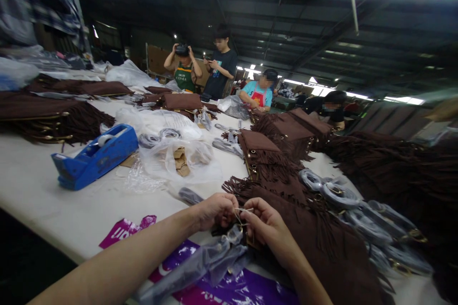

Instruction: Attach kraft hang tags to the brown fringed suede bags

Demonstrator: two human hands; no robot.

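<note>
My left hand [217,212] pinches one side of a thin pale string [244,210]. Fingertips of my right hand [265,223] are closed on its other side, and the string looks crossed or looped between them. Just below hangs or lies a strap in cloudy plastic wrap [200,267], bunched near the string; whether the string is tied to it I cannot tell. Beneath the wrap spreads a shiny purple and magenta plastic bag [246,286] with white print. Right beside my right hand lies a dark brown fringed bag [322,233].
A blue tape dispenser [100,155] stands on the pale table [32,176] at left, near crumpled clear plastic [161,124]. Brown fringed bags are stacked left [36,114] and ahead [265,145]. Coiled wrapped straps [339,195] lie at right. Several people are beyond the table.
</note>
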